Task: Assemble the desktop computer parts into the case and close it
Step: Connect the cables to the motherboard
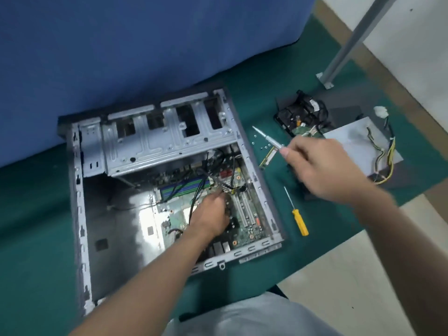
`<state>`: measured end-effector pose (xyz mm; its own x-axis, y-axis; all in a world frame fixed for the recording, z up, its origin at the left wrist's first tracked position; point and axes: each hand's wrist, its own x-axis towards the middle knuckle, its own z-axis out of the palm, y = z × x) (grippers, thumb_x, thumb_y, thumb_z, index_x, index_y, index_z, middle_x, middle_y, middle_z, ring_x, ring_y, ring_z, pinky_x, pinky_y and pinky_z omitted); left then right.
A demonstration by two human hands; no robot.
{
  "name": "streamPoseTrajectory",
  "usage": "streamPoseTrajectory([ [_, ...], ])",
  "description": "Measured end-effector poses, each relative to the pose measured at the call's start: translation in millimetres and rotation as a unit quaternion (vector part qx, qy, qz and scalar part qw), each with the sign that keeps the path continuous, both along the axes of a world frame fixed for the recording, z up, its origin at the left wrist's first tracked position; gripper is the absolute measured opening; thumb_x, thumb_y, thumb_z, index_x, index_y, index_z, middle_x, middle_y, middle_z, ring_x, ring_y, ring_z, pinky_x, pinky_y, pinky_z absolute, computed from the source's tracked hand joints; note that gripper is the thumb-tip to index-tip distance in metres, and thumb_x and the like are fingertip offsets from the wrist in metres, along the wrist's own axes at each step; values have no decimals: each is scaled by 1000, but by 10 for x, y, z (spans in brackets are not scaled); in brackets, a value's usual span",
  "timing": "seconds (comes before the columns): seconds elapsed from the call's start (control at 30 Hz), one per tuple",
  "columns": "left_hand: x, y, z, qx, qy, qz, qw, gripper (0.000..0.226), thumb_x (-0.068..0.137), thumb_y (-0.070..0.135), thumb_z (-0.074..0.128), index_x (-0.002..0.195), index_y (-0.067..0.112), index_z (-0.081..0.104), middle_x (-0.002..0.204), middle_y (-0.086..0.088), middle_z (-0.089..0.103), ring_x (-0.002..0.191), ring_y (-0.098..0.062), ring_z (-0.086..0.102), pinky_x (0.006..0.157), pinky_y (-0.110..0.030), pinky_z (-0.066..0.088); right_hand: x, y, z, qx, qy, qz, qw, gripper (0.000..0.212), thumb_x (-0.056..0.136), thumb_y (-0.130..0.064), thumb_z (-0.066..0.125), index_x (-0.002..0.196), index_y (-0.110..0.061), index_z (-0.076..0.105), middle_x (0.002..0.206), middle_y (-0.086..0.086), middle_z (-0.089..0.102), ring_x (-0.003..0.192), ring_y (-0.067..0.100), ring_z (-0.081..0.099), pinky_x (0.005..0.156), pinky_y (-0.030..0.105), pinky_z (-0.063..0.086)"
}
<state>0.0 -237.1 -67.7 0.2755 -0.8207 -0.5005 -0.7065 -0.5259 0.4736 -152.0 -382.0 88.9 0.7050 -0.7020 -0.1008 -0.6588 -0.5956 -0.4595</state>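
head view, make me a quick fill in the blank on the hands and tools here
1. The left hand reaches into the open ____, onto the motherboard.
2. The right hand grips the silver screwdriver; ____ screwdrivers show in all.
3. The yellow-handled screwdriver lies on the ____ mat.
Missing words: case; two; green.

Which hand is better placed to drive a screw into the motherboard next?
Right, probably. The right hand grips the silver screwdriver beside the case; the left hand is down on the motherboard with no tool.
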Motion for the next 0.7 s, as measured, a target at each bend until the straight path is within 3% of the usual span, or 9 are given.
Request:
streamPoseTrajectory([
  [0.07, -83, 11, 2, 39, 1, -25, 999, 66, 90, 3, 58, 148, 21, 34, 162, 0, 11, 124, -22, 53, 83, -19, 52, -119, 1, -402, 28, 17, -76, 997, 32, 100, -34, 42, 78, -13, 52, 64, 9, 61, 69, 36, 56, 65, 43, 44],
  [0.13, -119, 19, 10, 78, -5, -54, 995, 78, 93, 9, 57, 155, 24, 13, 161, 7, -13, 131, -24, 48, 88, -26, 55, -198, 72, -830, 55, 62, -121, 989, 33, 101, -33, 40, 88, -6, 54, 78, 19, 65, 77, 40, 61, 68, 45, 47],
  [0.27, -103, -9, 72, 119, -7, -72, 990, 68, 97, 23, 54, 155, 22, 18, 161, 8, -12, 116, -21, 58, 91, -27, 53, -268, 298, -1482, 63, 169, -111, 977, 30, 103, -31, 31, 101, -7, 49, 92, 18, 67, 85, 38, 64, 64, 39, 42],
  [0.33, -90, -30, 83, 122, -11, -72, 990, 62, 97, 21, 55, 152, 21, 27, 162, 7, -4, 107, -18, 61, 83, -21, 50, -272, 364, -1644, 57, 237, -84, 966, 16, 99, -15, 41, 113, -6, 45, 101, 15, 67, 91, 36, 64, 67, 41, 45],
  [0.43, -109, -63, 104, 123, -26, -77, 989, 61, 97, 21, 54, 151, 19, 28, 163, 7, -3, 109, -19, 62, 83, -21, 49, -281, 360, -1733, 58, 319, -37, 945, 51, 84, 10, 50, 131, -4, 37, 110, 12, 66, 101, 33, 64, 77, 42, 51],
  [0.5, -123, -71, 112, 125, -32, -70, 989, 63, 97, 25, 54, 153, 19, 25, 162, 8, -6, 117, -18, 59, 95, -27, 47, -277, 346, -1714, 55, 330, -19, 942, 53, 82, 10, 53, 131, -6, 40, 113, 10, 65, 103, 32, 64, 79, 41, 52],
  [0.57, -125, -66, 100, 120, -31, -59, 991, 63, 97, 29, 54, 152, 19, 26, 162, 9, -4, 125, -17, 53, 105, -32, 40, -273, 298, -1632, 39, 270, -29, 962, 41, 81, 3, 57, 119, -8, 47, 111, 8, 63, 101, 31, 62, 75, 41, 51],
  [0.63, -112, -48, 86, 105, -28, -48, 993, 60, 97, 31, 55, 150, 19, 31, 162, 10, 1, 125, -14, 52, 104, -29, 39, -291, 188, -1520, -67, 147, -82, 983, 22, 88, -19, 55, 108, -9, 52, 104, 9, 60, 95, 30, 55, 69, 40, 47],
  [0.7, -98, -31, 74, 85, -23, -28, 996, 57, 96, 31, 56, 148, 19, 35, 162, 10, 6, 117, -13, 57, 98, -24, 40, -328, 6, -1469, -185, 67, -155, 968, 38, 85, -34, 58, 111, -7, 53, 107, 13, 58, 94, 32, 47, 72, 42, 43],
])
